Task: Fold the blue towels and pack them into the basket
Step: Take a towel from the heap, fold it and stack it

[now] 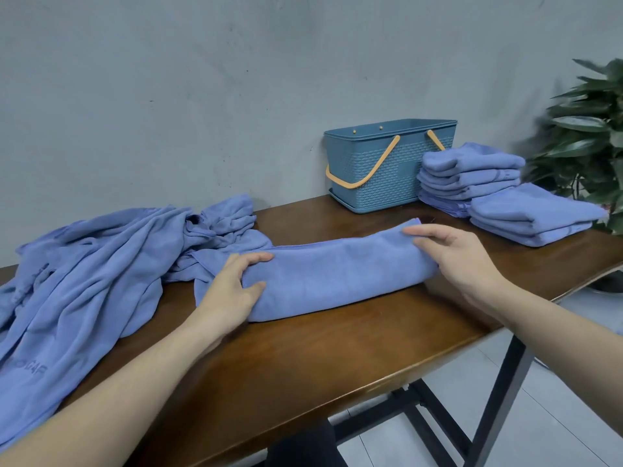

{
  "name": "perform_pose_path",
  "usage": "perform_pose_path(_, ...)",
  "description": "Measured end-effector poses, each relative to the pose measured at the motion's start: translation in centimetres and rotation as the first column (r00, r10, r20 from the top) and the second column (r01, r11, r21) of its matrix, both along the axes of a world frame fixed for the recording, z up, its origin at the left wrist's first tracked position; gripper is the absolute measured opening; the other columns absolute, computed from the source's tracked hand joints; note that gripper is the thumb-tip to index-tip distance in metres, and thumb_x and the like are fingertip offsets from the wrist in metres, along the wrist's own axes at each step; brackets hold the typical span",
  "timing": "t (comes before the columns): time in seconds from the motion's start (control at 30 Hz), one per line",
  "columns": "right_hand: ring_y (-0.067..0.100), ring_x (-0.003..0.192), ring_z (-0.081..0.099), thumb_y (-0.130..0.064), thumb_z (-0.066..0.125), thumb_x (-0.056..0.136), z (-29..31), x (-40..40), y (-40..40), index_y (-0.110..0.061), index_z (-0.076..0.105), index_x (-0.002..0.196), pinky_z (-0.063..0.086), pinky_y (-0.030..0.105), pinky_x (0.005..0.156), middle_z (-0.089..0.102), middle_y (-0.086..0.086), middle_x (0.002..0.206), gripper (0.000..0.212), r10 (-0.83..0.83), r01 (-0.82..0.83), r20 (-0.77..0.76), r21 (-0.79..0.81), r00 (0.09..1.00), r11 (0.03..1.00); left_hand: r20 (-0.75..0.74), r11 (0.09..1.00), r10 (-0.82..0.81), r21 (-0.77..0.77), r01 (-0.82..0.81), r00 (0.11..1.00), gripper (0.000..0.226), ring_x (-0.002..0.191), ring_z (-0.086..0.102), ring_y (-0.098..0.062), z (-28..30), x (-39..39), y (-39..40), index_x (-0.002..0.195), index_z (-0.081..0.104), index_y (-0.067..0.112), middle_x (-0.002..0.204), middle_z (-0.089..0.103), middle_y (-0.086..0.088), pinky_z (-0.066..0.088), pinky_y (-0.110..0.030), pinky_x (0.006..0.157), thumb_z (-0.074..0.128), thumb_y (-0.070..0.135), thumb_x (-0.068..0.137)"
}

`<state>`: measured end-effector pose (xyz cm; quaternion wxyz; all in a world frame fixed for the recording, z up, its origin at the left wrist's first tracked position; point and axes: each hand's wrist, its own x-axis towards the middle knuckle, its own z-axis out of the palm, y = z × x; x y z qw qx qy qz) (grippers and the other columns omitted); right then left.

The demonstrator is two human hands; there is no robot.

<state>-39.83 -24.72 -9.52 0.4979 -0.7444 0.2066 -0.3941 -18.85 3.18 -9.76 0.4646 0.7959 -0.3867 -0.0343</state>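
Observation:
A blue towel [337, 271], folded into a long strip, lies across the middle of the wooden table [337, 348]. My left hand [232, 288] holds its left end, thumb on top and fingers curled over the far edge. My right hand [462, 257] holds its right end, fingers stretched along the top and thumb tucked at the near edge. A blue plastic basket [384, 166] with orange handles stands at the back against the wall. Two stacks of folded blue towels sit to its right: a taller stack [468, 176] and a lower stack [532, 217].
A heap of unfolded blue towels [94, 264] covers the table's left side and hangs over the front edge. A green plant [586, 136] stands at the far right. The table's right edge and black metal legs [499, 392] show above a tiled floor.

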Motion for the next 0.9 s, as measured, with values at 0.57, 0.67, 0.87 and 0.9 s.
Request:
perform_pose_path(0.57,0.026,0.124,0.055,-0.022,0.05,0.099,-1.2,10.0,-6.0,-0.031,0.061,0.138,0.046,0.037,0.098,0.053,-0.004,0.143,0.042,-0.248,-0.102,-0.657,-0.447,0.712,0.889,0.383,0.841,0.0,0.5,-0.207,0.924,0.051,0.102,0.061,-0.035,-2.0,8.8,-6.0,0.155,0.036,0.023,0.156,0.029,0.001,0.052,-0.046,0.081,0.041,0.015,0.104)
perform_pose_path(0.67,0.024,0.116,0.058,-0.014,0.048,0.099,-1.1,10.0,-6.1,-0.027,0.065,0.134,0.046,0.035,0.09,0.058,-0.002,0.133,0.041,-0.246,-0.087,-0.591,-0.477,0.768,0.875,0.331,0.897,0.05,0.4,-0.188,0.942,0.052,0.107,0.058,-0.029,-1.4,8.6,-5.9,0.153,0.039,0.02,0.156,0.031,0.001,0.048,-0.04,0.084,0.045,0.011,0.103)
perform_pose_path(0.87,0.02,0.111,0.059,-0.015,0.049,0.098,-0.6,9.4,-6.5,-0.03,0.065,0.133,0.042,0.03,0.086,0.058,-0.002,0.135,0.041,-0.261,-0.099,-0.638,-0.471,0.724,0.877,0.219,0.902,0.036,0.412,-0.126,0.975,0.053,0.113,0.046,-0.015,-0.4,8.7,-5.5,0.154,0.037,0.017,0.148,0.037,-0.001,0.027,-0.013,0.077,0.046,0.01,0.103)
perform_pose_path(0.9,0.023,0.116,0.059,-0.016,0.047,0.099,-0.8,9.4,-6.4,-0.031,0.065,0.134,0.045,0.032,0.09,0.056,-0.002,0.139,0.042,-0.27,-0.139,-0.667,-0.493,0.695,0.859,0.225,0.887,0.013,0.448,-0.115,0.974,0.054,0.116,0.047,-0.017,-0.6,8.6,-5.5,0.155,0.035,0.017,0.148,0.036,-0.001,0.028,-0.014,0.079,0.046,0.011,0.103)
